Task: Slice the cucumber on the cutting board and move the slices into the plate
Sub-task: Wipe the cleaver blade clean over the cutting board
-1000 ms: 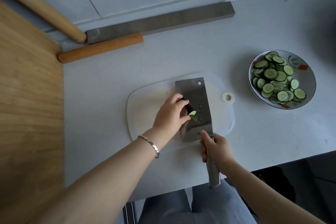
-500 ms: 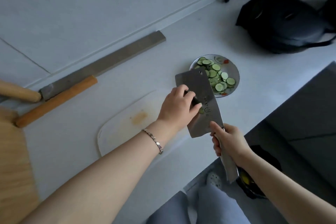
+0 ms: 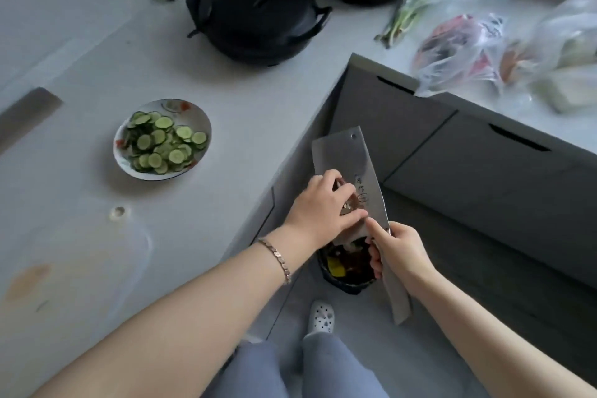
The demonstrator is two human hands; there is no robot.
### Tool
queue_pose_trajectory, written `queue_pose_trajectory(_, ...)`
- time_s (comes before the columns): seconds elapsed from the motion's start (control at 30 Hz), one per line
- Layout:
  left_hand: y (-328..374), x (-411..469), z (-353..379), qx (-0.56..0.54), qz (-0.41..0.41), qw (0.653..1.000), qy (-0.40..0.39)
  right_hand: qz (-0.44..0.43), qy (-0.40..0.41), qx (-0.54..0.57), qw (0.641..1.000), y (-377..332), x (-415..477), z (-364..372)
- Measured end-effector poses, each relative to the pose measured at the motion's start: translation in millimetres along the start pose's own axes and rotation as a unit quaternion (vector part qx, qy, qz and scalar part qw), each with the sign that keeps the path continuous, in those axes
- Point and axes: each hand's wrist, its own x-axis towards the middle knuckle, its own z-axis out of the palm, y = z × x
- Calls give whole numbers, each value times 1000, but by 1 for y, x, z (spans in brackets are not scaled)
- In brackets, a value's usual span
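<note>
Past the desk (image 3: pixel 258 113) edge, above a bin (image 3: pixel 350 278), the right hand (image 3: pixel 400 252) grips the cleaver (image 3: pixel 339 155); the left hand (image 3: pixel 318 203) pinches a dark scrap (image 3: pixel 348 207) with its fingers on the blade. The cucumber slices (image 3: pixel 161 142) lie in the plate (image 3: pixel 193 115), well apart.

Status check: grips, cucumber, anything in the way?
Right grip round the knife handle, blade over the bin. Left grip pinching a dark scrap on the blade. Cucumber slices in the plate. Nothing blocking.
</note>
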Motion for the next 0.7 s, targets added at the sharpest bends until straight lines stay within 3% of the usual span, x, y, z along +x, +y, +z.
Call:
queue_pose_trajectory(0.33, 61, 68, 119, 46, 95, 991, -78, 36, 98, -59, 993, 66, 50, -113)
queue_pose_trajectory(0.43, 64, 78, 133, 64, 79, 992, -68, 54, 123, -61, 989, 76, 55, -132)
queue_pose_trajectory(0.53, 71, 84, 136, 12, 36, 994, -105, 68, 138, -54, 987, 80, 58, -144)
queue_pose_trajectory(0.7, 83, 76, 147, 97, 193, 961, -171, 73, 146, -18, 986, 76, 57, -154)
